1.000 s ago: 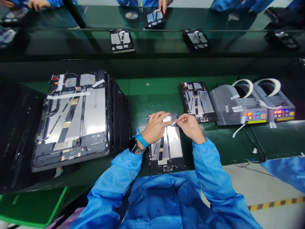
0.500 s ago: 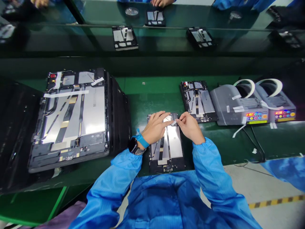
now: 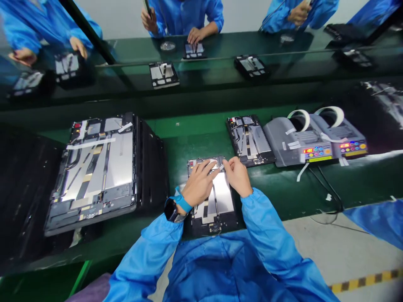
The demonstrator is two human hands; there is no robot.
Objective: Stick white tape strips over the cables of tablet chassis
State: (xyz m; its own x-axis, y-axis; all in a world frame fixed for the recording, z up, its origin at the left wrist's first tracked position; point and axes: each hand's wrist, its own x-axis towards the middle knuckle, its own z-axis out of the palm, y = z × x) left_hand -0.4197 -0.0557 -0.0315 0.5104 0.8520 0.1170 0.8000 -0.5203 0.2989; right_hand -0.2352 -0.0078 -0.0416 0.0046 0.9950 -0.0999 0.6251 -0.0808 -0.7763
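Note:
A dark tablet back panel (image 3: 215,201) with silver plates and black and gold strips lies flat on the green bench in front of me. My left hand (image 3: 198,183) rests on its upper part, with the fingers stretched right and a blue band and black watch on the wrist. My right hand (image 3: 237,176) pinches a small white tape strip (image 3: 222,167) at the panel's top edge, right next to my left fingertips. Blue sleeves cover both forearms.
A larger tablet panel (image 3: 91,176) leans on black foam (image 3: 151,167) to my left. To the right lie another panel (image 3: 250,140) and two grey tape dispensers (image 3: 297,140) (image 3: 340,134). Co-workers in blue handle panels beyond a glass shelf (image 3: 201,63).
The view has tilted, so the bench sits lower and more co-workers show across it. My hands have shifted slightly left in the picture and stay on the same panel, with the tape strip still pinched.

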